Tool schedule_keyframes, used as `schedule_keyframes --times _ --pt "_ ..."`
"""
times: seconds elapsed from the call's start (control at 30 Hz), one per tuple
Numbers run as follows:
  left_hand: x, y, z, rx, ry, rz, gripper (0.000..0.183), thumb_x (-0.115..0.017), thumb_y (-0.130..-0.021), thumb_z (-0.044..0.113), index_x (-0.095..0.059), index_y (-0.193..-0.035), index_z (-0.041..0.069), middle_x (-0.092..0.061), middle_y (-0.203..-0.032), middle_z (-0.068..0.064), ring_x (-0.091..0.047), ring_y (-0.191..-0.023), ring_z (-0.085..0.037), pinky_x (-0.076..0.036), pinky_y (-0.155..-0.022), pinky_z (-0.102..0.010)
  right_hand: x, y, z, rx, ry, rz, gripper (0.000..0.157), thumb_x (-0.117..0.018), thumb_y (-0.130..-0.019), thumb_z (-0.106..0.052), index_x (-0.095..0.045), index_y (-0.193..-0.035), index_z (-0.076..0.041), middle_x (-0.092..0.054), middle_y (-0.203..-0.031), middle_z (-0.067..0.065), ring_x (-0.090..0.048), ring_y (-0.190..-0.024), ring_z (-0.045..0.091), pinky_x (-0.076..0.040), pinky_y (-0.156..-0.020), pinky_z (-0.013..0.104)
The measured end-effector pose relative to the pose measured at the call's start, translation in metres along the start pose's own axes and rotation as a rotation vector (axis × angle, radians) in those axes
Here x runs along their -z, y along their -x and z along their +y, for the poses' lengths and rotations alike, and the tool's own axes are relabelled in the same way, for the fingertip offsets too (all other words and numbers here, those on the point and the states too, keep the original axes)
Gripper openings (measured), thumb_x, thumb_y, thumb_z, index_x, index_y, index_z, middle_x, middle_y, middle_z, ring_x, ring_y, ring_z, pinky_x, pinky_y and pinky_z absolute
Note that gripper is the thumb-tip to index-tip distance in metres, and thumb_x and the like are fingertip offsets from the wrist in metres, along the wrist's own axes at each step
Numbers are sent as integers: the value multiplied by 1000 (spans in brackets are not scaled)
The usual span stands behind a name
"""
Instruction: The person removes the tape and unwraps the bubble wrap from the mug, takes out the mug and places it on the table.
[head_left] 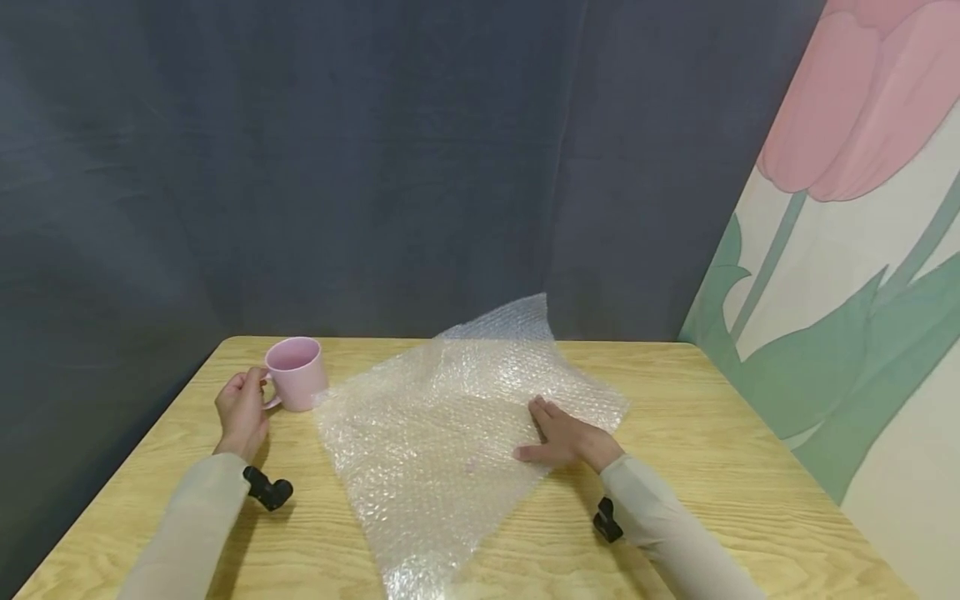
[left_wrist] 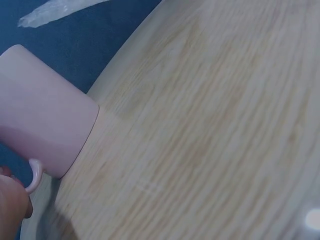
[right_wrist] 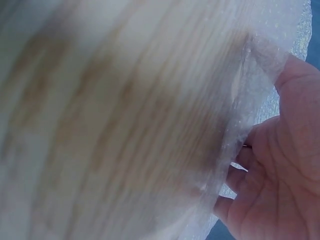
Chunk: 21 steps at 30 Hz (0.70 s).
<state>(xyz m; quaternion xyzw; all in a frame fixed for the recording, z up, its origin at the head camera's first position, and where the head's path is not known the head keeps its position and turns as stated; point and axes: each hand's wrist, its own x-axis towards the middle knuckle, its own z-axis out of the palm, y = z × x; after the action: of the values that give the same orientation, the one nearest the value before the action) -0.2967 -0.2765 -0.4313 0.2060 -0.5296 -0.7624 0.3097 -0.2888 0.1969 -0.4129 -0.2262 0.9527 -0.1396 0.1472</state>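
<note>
At the far left of the table stands a pink mug, upright, its handle turned left. My left hand grips that handle, with fingers curled at it; in the left wrist view the handle meets the fingers at the lower left. A large sheet of clear bubble wrap lies spread over the middle of the table, its left corner right at the mug. My right hand rests on the sheet's right part, palm down with fingers extended. The right wrist view shows the wrap along those fingers.
The light wood table ends at a dark curtain behind. One far corner of the wrap rises past the back edge. To the right is a wall painted with a pink tulip. A small black camera sits on the left wrist.
</note>
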Motion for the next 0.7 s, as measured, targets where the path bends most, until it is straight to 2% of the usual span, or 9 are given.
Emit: schedule_keyframes --times 0.17,0.4,0.53,0.7 --pt "1 -2 2 19 17 -24 29 -62 -90 8 -53 -62 6 -48 -69 3 -41 -69 -14 -37 -65 -24 0 -1 1 -2 9 -1 96 -56 -91 -58 -17 -151 6 -11 -157 24 -11 -144 38 -18 -114 49" --pt "0 -3 5 53 105 -64 30 -61 -92 5 -58 -63 7 -50 -68 2 -40 -70 -16 -35 -66 -23 -1 -2 1 12 19 10 95 -56 -91 -57 -17 -151 6 -11 -157 24 -10 -144 38 -16 -115 48" --pt "-1 -1 7 77 94 -65 28 -61 -93 6 -58 -66 8 -48 -70 2 -40 -71 -15 -35 -68 -22 -2 -1 1 22 21 10 95 -57 -91 -56 -17 -150 7 -12 -157 25 -10 -144 38 -16 -115 48" --pt "-1 2 11 58 46 -72 20 -60 -94 7 -54 -75 7 -46 -76 1 -40 -75 -15 -36 -70 -23 -2 1 1 28 20 10 95 -56 -92 -56 -18 -150 8 -12 -156 26 -11 -143 39 -16 -115 48"
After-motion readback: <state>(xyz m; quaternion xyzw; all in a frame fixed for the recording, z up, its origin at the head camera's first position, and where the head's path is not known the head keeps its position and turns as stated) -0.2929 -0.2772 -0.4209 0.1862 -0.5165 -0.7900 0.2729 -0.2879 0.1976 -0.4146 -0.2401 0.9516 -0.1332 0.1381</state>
